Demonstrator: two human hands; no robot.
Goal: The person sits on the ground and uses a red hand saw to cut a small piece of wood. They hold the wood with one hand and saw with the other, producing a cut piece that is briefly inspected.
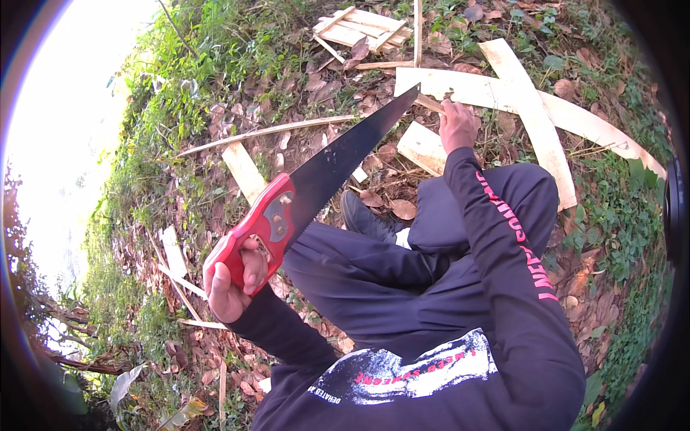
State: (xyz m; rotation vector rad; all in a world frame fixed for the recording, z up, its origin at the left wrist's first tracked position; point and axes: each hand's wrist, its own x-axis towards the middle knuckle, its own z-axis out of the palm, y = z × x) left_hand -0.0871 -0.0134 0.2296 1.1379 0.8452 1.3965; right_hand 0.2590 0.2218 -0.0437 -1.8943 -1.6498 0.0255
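head view: the left hand (228, 281) is wrapped tight around the red handle of a handsaw (316, 181), its dark blade slanting up and to the right, the tip just beside the right hand (457, 126). the right hand is closed on a thin wooden stick (430, 103) — held just above the ground of dry leaves (215, 179). pale cut planks (532, 115) lie scattered near it, a short board (422, 146) just below the hand. the person sits with dark trousers (388, 273) and a black shoe (365, 218) under the blade — grass to the left.
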